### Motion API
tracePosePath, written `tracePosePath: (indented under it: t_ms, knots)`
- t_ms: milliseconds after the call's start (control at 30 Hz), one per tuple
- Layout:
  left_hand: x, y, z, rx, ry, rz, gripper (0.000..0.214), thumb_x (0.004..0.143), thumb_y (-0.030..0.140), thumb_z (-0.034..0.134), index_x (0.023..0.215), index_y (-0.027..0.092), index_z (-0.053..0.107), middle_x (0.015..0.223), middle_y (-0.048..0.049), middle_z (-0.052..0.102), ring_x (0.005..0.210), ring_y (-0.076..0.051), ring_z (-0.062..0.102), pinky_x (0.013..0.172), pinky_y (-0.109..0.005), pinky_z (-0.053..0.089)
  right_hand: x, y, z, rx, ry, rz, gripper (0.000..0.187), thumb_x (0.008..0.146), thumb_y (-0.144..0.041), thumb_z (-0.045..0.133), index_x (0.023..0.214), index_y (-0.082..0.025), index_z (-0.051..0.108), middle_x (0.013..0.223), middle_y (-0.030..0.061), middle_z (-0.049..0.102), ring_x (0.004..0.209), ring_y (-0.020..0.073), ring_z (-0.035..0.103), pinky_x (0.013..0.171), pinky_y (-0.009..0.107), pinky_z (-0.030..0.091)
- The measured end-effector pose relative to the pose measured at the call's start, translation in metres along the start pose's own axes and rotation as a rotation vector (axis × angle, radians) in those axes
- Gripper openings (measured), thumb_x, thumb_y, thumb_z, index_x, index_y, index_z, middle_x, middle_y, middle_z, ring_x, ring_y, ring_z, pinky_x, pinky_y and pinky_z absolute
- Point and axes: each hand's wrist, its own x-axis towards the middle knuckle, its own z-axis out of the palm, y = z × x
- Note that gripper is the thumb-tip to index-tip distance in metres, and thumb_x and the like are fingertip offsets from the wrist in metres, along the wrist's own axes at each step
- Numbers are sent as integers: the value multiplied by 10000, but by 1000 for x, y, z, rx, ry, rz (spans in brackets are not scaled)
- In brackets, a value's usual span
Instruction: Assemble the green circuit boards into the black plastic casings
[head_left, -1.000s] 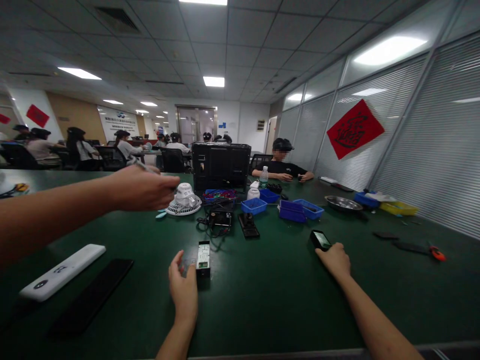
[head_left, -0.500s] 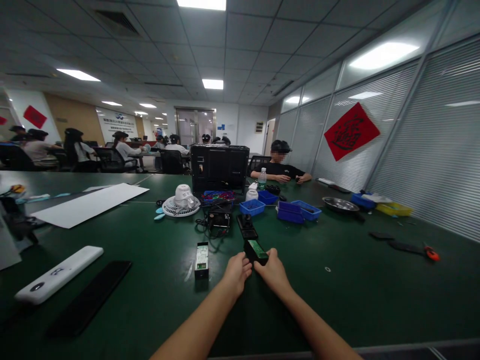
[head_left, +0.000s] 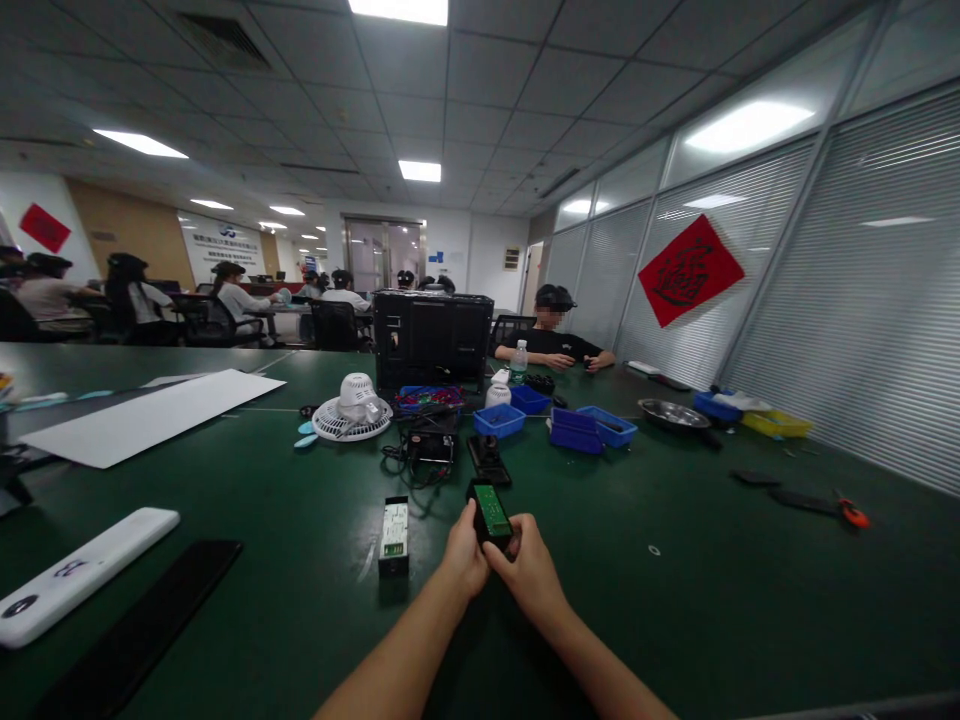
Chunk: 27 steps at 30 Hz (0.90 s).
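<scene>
My left hand and my right hand meet over the green table and both grip a small black device with a green circuit board showing on top. The device is lifted a little above the tabletop, its far end pointing away from me. A second small black module with a pale label lies on the table just left of my left hand, untouched.
Farther back stand a white fan, a tangle of cables and black parts, blue trays, a black case and a metal bowl. A white remote, a black slab and white sheet lie left. A person sits opposite.
Another person's arm at the left has withdrawn. My right hand brought the black device from the right to the middle, my left hand left the labelled module and joined it. Both now hold it closer.
</scene>
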Motion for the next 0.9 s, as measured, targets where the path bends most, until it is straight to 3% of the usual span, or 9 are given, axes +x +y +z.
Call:
tracePosePath:
  t_ms: [100, 233, 433, 700, 900]
  knots:
    - [-1, 4, -2, -36, 2, -39, 334, 806, 424, 476, 891, 114, 568, 778, -85, 631, 695, -181, 618, 641, -306, 494, 3, -3, -6, 6, 22, -108, 280, 761, -319, 521, 1010, -191, 508, 936, 53, 530, 816, 175, 548, 730, 293, 453]
    - [-2, 6, -3, 3, 5, -52, 354, 766, 474, 519, 883, 143, 557, 776, -53, 618, 658, -145, 592, 612, -273, 473, 9, -10, -13, -22, -22, -216, 158, 803, -230, 456, 867, -199, 597, 884, 42, 497, 852, 170, 528, 782, 294, 436]
    - [-2, 3, -3, 217, -28, 133, 420, 681, 572, 571, 867, 199, 516, 705, 20, 565, 656, -116, 559, 599, -234, 432, 10, -16, -18, -12, -110, -258, 156, 804, -160, 434, 768, -197, 581, 843, 29, 504, 784, 148, 528, 726, 261, 438]
    - [-4, 4, -1, 248, -9, 196, 484, 625, 607, 601, 849, 187, 513, 668, 25, 546, 614, -111, 538, 571, -227, 403, 9, -20, -14, 70, 12, -345, 176, 822, -160, 420, 718, -186, 559, 787, 29, 496, 721, 138, 505, 663, 252, 429]
    - [-3, 8, -2, 215, 44, 155, 506, 647, 629, 565, 885, 185, 516, 704, -2, 576, 560, -107, 528, 564, -256, 418, 16, -25, -37, 119, 115, -332, 149, 827, -226, 443, 726, -191, 547, 795, 38, 507, 758, 159, 508, 699, 275, 424]
